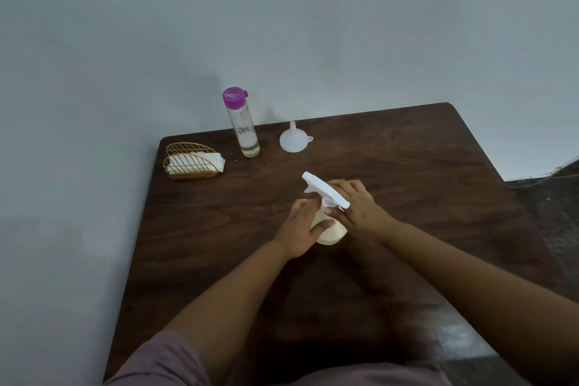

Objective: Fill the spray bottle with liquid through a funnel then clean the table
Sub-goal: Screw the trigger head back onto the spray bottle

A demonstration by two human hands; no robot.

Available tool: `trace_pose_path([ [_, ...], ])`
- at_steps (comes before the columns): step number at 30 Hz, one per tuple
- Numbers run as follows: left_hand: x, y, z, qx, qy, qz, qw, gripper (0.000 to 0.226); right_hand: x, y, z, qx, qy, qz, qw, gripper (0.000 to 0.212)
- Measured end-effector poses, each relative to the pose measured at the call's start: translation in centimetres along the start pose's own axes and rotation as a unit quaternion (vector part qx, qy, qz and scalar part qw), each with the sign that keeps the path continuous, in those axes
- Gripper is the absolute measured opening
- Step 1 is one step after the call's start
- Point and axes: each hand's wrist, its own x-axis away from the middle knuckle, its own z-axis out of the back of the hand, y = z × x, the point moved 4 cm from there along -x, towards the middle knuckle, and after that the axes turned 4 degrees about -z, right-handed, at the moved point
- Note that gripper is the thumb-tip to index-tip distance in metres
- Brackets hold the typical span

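A plain grey wall fills the upper frame; below it, a dark wooden desk [391,166] runs from the centre to the lower edge. At frame centre stands the spray bottle [329,233], cream-bodied, with its white trigger head [324,189] on top and the nozzle pointing toward the upper left. The left hand [302,229] grips the bottle body, its fingers [322,224] clamped around it; the right hand [360,207] has its fingers closed on the collar beneath the trigger head. Toward the back of the desk, well apart from the hands, a white funnel [293,140] rests mouth-down, spout up. Left of it stands a clear bottle with a purple cap [242,122], a little yellowish liquid at its bottom. At centre left, a gold wire holder [191,166] carries white napkins. The step in hand appears to be unscrewing the trigger head. To do it well, hold the body steady on the desk, turn only the collar, then lift the head straight up so that any dip tube clears the neck.
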Motion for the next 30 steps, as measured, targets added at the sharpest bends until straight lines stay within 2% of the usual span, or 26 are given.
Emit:
trace_pose_path([
  [2, 0.0, 0.1, 0.1, -0.009, -0.001, -0.004, 1.0, 0.048, 0.0, -0.4, -0.8, -0.058, 0.009, -0.02, 0.998, 0.05],
  [4, 0.3, 0.6, -0.1, -0.01, 0.022, -0.007, 1.0, 0.047, 0.9, -0.9, -1.7, -0.097, 0.093, -0.057, 0.989, 0.04],
  [6, 0.7, 0.7, -0.8, -0.001, 0.045, 0.008, 0.999, 0.049, 1.9, -1.5, -2.6, -0.086, 0.201, -0.12, 0.968, 0.036],
  [9, 0.8, 0.2, -1.3, 0.007, 0.064, 0.023, 0.998, 0.048, 1.9, -3.2, -4.0, -0.103, 0.265, -0.239, 0.928, 0.036],
  [11, 0.9, 0.2, -1.1, 0.007, 0.065, 0.016, 0.998, 0.046, 1.4, -3.7, -4.4, -0.135, 0.251, -0.256, 0.924, 0.046],
  [14, 0.7, 0.5, -0.5, 0.013, 0.036, 0.009, 0.999, 0.048, 1.6, -2.2, -3.6, -0.148, 0.157, -0.157, 0.964, 0.051],
  [16, 0.3, 0.4, -0.2, 0.016, 0.001, 0.007, 1.0, 0.05, 1.6, -0.6, -2.0, -0.09, 0.069, -0.067, 0.991, 0.052],
  [18, -0.1, 0.1, 0.1, 0.001, -0.027, 0.014, 1.0, 0.052, 0.9, 0.3, -0.6, -0.003, 0.014, 0.006, 1.0, 0.055],
  [21, -0.3, -0.5, 0.3, -0.023, -0.046, 0.026, 0.998, 0.055, -0.6, 0.0, -0.4, 0.023, -0.025, 0.024, 0.999, 0.058],
  [23, -0.3, -0.3, 0.4, -0.032, -0.036, 0.026, 0.998, 0.054, -0.7, -0.3, -1.0, -0.04, -0.008, -0.007, 0.999, 0.055],
  [25, 0.0, 0.1, 0.2, -0.033, -0.011, 0.023, 0.999, 0.053, 0.0, -0.3, -1.8, -0.083, 0.045, -0.037, 0.995, 0.047],
  [28, 0.6, 0.4, -0.6, -0.021, 0.023, 0.023, 0.999, 0.053, 1.5, -0.9, -3.1, -0.069, 0.156, -0.099, 0.98, 0.033],
  [30, 0.6, 0.2, -0.7, -0.021, 0.036, 0.025, 0.999, 0.054, 1.7, -2.1, -3.4, -0.054, 0.21, -0.165, 0.962, 0.033],
])
